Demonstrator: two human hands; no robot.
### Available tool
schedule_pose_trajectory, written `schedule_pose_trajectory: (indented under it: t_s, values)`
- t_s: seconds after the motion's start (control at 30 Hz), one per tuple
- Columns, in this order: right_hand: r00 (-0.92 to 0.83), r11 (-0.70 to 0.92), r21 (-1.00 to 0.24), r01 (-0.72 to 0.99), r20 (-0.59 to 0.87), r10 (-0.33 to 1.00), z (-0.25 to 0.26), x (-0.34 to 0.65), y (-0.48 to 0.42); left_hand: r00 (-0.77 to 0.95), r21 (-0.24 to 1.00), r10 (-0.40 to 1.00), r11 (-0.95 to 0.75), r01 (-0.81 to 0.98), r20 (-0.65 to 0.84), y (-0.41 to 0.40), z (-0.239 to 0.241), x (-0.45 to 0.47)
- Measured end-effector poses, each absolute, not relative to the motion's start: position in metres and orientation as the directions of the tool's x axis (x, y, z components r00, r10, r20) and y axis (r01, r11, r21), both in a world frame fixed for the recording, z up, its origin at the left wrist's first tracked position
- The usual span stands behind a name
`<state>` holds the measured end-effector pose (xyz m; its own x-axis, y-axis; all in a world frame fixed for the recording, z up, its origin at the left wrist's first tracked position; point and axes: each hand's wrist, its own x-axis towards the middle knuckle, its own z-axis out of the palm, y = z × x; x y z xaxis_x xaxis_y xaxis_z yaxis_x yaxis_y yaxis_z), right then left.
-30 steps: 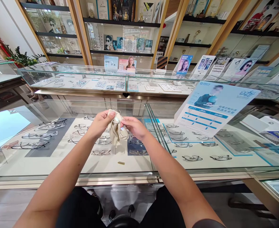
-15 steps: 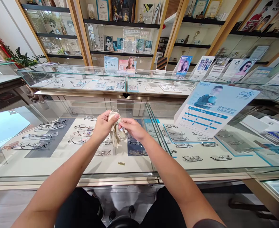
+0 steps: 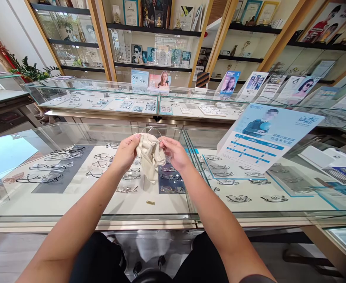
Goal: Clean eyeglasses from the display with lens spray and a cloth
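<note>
My left fingers tightly pinch limp cream cloth; my right fingers grip clear, wire-rimmed round eyeglasses, likely for steadiness.

Bright scene; strong pale glare on glass counter at left; edges stretched, right corners darkened.

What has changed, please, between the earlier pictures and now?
The right hand has moved slightly right, farther from the left hand. The cloth, more bunched before, now spreads wider between them, and a round part of the glasses shows above it. Neither hand visibly let go. The small gold-coloured bar and large blue sign stayed put.
</note>
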<state>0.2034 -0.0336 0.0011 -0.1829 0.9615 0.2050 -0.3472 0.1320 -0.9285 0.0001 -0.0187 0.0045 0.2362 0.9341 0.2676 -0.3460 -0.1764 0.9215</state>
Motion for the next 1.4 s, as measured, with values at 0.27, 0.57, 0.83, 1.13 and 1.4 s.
schedule_pose_trajectory:
  t_s: [0.27, 0.57, 0.83, 1.13, 1.4]
  values:
    - [-0.114, 0.173, -0.847, -0.503, 0.263, 0.958, 0.006, 0.21, -0.033, 0.247, 0.915, 0.946, -0.098, -0.392, 0.207, -0.02, 0.007, 0.002]
    - [-0.06, 0.189, -0.854, -0.485, 0.248, 0.967, 0.006, 0.213, -0.033, 0.34, 0.958, 0.929, -0.048, -0.283, 0.147, -0.024, 0.01, -0.002]
    - [-0.034, 0.218, -0.844, -0.49, 0.269, 0.963, 0.003, 0.217, -0.028, 0.787, 0.976, 0.611, -0.208, 0.057, 0.085, -0.041, -0.002, 0.011]
    - [-0.041, 0.235, -0.848, -0.475, 0.288, 0.957, 0.002, 0.218, -0.026, 0.699, 0.875, 0.691, -0.44, 0.204, 0.185, -0.038, -0.019, 0.019]
    - [-0.012, 0.245, -0.863, -0.443, 0.278, 0.96, 0.003, 0.217, -0.025, 0.093, 0.729, 0.85, -0.497, 0.47, 0.519, -0.007, -0.028, 0.005]
